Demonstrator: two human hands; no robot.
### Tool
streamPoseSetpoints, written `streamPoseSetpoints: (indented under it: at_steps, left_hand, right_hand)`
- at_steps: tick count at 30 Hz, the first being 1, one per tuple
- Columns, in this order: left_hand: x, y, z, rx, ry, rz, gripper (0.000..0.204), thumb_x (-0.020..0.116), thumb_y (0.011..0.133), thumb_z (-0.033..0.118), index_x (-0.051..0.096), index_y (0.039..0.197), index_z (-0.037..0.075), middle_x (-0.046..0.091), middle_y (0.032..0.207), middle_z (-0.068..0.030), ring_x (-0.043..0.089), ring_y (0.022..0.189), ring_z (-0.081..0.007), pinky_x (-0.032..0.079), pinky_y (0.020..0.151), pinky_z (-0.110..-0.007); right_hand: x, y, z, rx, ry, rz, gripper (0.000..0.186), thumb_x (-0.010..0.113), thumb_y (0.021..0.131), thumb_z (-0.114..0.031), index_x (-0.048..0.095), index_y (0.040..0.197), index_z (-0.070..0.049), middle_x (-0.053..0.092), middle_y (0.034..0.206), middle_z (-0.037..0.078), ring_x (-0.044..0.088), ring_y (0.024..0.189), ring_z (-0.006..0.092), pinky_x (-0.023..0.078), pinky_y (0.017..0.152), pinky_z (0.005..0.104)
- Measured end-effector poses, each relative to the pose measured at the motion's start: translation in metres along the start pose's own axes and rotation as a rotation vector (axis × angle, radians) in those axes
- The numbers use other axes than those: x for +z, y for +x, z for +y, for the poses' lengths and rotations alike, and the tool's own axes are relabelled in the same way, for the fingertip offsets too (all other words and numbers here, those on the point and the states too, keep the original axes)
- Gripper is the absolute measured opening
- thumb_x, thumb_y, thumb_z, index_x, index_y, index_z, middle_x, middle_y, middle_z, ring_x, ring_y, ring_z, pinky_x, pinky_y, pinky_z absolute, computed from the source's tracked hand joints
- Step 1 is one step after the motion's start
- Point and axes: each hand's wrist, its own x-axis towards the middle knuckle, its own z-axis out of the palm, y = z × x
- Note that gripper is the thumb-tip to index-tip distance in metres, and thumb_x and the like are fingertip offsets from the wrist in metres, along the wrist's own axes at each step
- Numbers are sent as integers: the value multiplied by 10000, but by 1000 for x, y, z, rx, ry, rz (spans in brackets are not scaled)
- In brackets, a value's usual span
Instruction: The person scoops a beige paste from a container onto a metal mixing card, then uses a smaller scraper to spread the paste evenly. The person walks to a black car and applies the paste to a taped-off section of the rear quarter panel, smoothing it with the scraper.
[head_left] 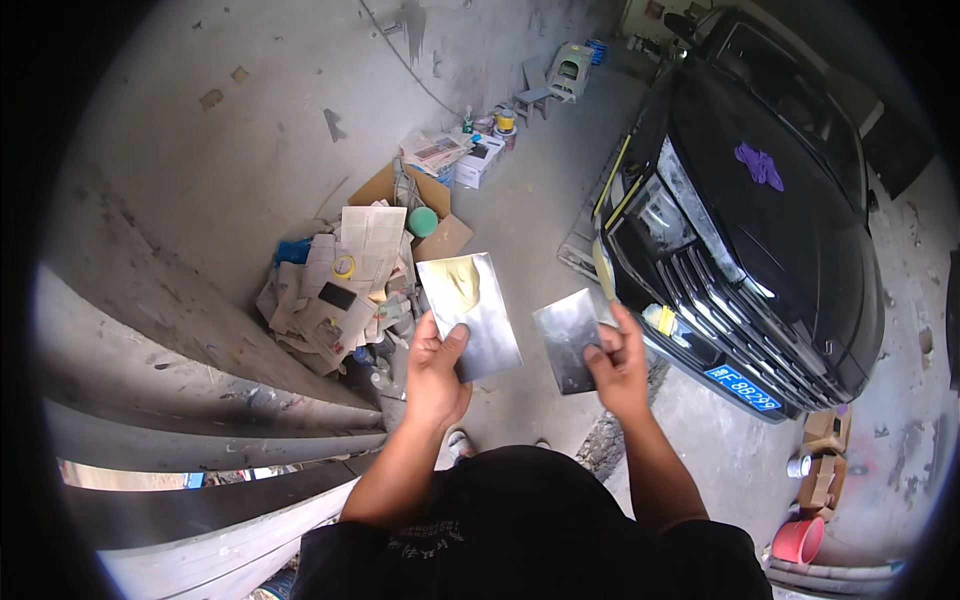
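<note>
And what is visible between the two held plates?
In the head view, only grey floor shows between the left plate and the right plate.

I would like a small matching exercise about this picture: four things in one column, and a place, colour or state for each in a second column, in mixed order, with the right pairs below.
Things
1. Left plate, in the left hand
2. Right plate, in the right hand
3. Crumpled purple glove
4. Tub

Places, colours, states
A. Pinkish red
B. Smudged grey, no yellow showing on it
C. Bearing yellow paste
D. On the black car's bonnet

Right pairs: 1-C, 2-B, 3-D, 4-A
</note>
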Motion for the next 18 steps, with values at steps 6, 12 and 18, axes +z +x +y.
streamPoseSetpoints:
  at_steps: [6,12,18]
  left_hand:
    - [-4,-5,-3,-392,-176,-38,320,508,927,11,528,1242,67,626,1144,-70,620,1024,-187,498,916,-352]
    - [7,-12,-4,-388,-148,-176,390,520,912,-4,504,1298,50,608,1219,-76,595,1100,-183,469,974,-340]
    - [0,-11,6,-119,-13,-125,370,516,937,14,484,1304,51,608,1201,-57,592,1073,-160,470,951,-338]
  right_hand:
    - [8,-6,-22,245,498,-451,591,644,867,-35,380,1397,-43,540,753,-28,456,650,25,354,609,176]
    - [12,21,7,304,542,-221,544,643,869,-24,414,1363,-40,520,721,-33,434,616,24,347,586,172]
    - [-10,13,-5,251,534,-49,568,608,845,52,407,1370,-33,602,891,7,517,751,45,414,704,187]
